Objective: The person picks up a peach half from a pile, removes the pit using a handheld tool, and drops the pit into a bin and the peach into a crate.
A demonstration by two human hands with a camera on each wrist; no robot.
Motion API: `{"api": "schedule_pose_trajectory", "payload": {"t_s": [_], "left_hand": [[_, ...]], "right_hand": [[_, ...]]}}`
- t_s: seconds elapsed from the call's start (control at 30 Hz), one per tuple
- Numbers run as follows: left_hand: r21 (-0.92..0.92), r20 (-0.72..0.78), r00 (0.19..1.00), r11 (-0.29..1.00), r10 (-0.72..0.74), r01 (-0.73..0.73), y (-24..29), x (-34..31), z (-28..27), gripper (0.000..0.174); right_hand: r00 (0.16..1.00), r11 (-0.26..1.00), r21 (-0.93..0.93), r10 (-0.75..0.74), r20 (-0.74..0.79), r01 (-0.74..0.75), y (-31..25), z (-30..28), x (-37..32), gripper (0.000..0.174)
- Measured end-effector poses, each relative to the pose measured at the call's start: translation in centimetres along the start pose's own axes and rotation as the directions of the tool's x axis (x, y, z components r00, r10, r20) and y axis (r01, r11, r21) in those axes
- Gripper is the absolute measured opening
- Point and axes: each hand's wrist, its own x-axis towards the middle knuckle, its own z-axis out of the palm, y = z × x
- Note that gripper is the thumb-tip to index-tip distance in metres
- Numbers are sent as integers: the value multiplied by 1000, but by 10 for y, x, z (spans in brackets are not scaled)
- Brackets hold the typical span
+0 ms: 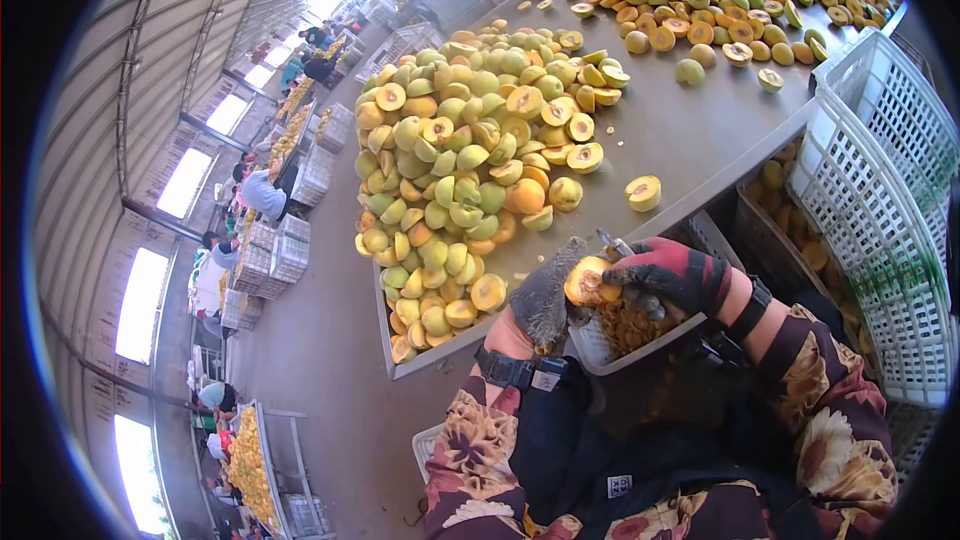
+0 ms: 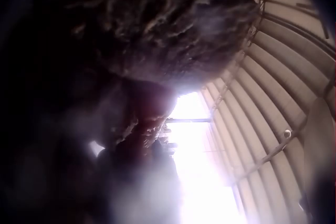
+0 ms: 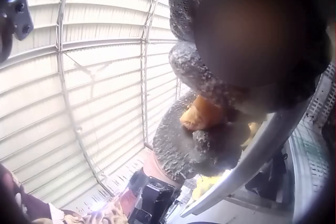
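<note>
Halved yellow-orange fruit (image 1: 586,283), lower centre-right of frame, sits between my hands: left hand (image 1: 543,298) curled round its left side, right hand (image 1: 678,275) gripping a small metal tool (image 1: 613,244), fingers against the fruit's right edge. Both look equally near; fruit's long axis unclear, white plastic basket (image 1: 601,367) just below.
</note>
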Motion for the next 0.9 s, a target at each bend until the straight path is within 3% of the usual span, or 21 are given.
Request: {"api": "schedule_pose_trajectory", "payload": {"t_s": [0.03,0.07,0.1,0.13,0.17,0.2,0.23,0.33,0.4,0.43,0.47,0.5,0.53,0.63,0.73,0.8,0.83,0.9], "left_hand": [[110,-11,998,992,56,-54,4,-1,3,44],[221,-22,994,970,112,-104,21,-3,9,45],[515,18,957,817,290,-257,40,-12,15,48],[747,112,892,555,437,-366,57,-17,20,51],[783,93,883,514,460,-351,46,-16,17,53],[816,76,872,472,484,-334,25,-13,14,55],[846,60,859,431,509,-314,24,-10,17,58],[801,25,881,518,472,-300,29,-10,23,54],[596,-104,861,724,498,-347,18,-9,32,49],[296,-157,915,902,371,-315,15,-6,30,47],[-43,-207,950,967,236,-249,12,-4,29,45],[-539,-99,995,841,-20,-37,9,0,21,43],[-865,123,974,460,-192,200,12,3,18,42],[-812,-10,985,577,-171,91,26,3,26,43],[-613,-156,982,790,-105,-13,25,5,31,39],[-165,-251,959,970,135,-180,15,8,31,37],[82,-248,931,963,267,-255,13,10,32,35],[243,-260,920,942,295,-233,14,14,38,34]], "right_hand": [[943,918,-250,-329,-45,309,13,-4,8,26],[782,683,-485,-624,0,545,25,-6,20,26],[773,700,-463,-632,-47,544,34,-10,23,26],[763,714,-440,-640,-95,544,34,-8,24,26],[919,943,-121,-331,-216,311,14,1,12,26],[977,974,226,31,-212,18,3,7,7,25],[971,969,244,35,-237,24,6,6,10,25],[957,969,246,44,-287,30,11,6,12,25],[957,983,186,38,-286,16,10,7,2,26],[944,994,107,6,-329,31,14,7,2,27],[929,999,28,-30,-369,43,20,9,3,29],[913,997,-51,-68,-403,51,28,9,4,30],[883,949,-311,-186,-431,48,34,11,7,36],[846,621,-778,-361,-393,-97,35,24,-1,41],[868,491,-852,-327,-374,-182,25,34,-4,38],[872,450,-868,-314,-375,-211,27,38,-8,35],[875,443,-867,-298,-383,-228,26,39,-9,35],[871,436,-865,-290,-396,-248,26,41,-12,34]]}}
